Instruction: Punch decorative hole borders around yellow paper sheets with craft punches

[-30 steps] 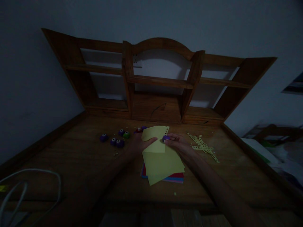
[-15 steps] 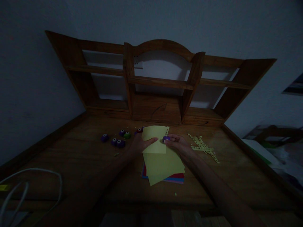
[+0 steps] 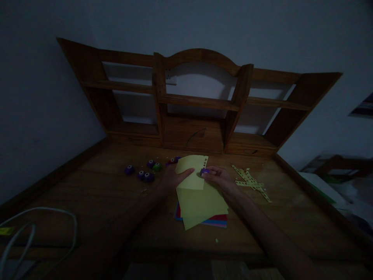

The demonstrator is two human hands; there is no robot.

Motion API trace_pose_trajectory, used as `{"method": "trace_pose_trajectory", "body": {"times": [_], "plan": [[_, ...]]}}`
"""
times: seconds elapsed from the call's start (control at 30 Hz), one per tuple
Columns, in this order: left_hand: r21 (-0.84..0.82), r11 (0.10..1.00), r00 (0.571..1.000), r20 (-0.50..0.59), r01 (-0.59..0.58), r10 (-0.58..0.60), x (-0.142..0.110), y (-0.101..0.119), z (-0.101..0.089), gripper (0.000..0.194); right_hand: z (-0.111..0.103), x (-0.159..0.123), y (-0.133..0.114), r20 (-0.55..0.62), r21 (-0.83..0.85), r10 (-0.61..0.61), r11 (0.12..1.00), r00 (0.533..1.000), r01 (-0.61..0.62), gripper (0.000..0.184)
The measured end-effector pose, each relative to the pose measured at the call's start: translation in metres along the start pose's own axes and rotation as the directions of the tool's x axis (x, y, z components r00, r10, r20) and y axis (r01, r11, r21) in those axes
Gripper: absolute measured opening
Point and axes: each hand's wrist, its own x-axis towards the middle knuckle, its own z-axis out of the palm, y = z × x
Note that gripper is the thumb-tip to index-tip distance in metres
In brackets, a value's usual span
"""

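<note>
A small yellow sheet of paper is gripped at its left side by my left hand, with the thumb on top. Small holes run down the sheet's upper right edge. My right hand is closed on a purple craft punch, which sits at that right edge below the holes. Beneath lie larger yellow sheets on a stack of red, blue and pink paper. Left of my left hand stand several purple punches, a green punch and a red one.
Punched yellow paper strips lie crossed on the right of the wooden desk. Tiny paper bits are scattered about. A wooden shelf unit stands along the back. A white cable loops at the front left.
Almost nothing differs. Both hands keep their grip on the paper and the purple punch, and the view has shifted very slightly.
</note>
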Motion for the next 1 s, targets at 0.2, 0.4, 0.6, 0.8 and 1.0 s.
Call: {"method": "trace_pose_trajectory", "body": {"times": [0.2,0.4,0.6,0.8,1.0], "plan": [[0.037,0.999,0.999,-0.019,-0.027,0.028,-0.0038,0.0059,0.0002,0.038,0.0011,-0.0018,-0.0010,0.005,0.027,0.021,0.999,1.000,-0.022,0.040],[0.060,0.998,1.000,-0.006,-0.023,0.024,-0.0029,0.0057,-0.0012,0.039,0.0002,0.0007,-0.0003,-0.008,0.030,0.031,0.999,0.999,-0.031,0.040],[0.054,0.998,1.000,-0.012,-0.024,0.025,-0.0019,0.0033,0.0002,0.041,-0.0013,0.0046,0.0040,-0.053,-0.009,-0.003,1.000,0.999,0.002,0.040],[-0.015,1.000,1.000,-0.002,0.007,-0.007,-0.0011,0.0040,0.0017,0.043,-0.0014,0.0059,0.0046,-0.052,-0.016,-0.024,1.000,0.998,0.023,0.040],[-0.054,0.998,0.999,0.034,0.021,-0.019,0.0000,0.0005,0.0012,0.048,-0.0001,0.0039,0.0033,-0.039,0.010,-0.023,1.000,0.999,0.023,0.039]]}}
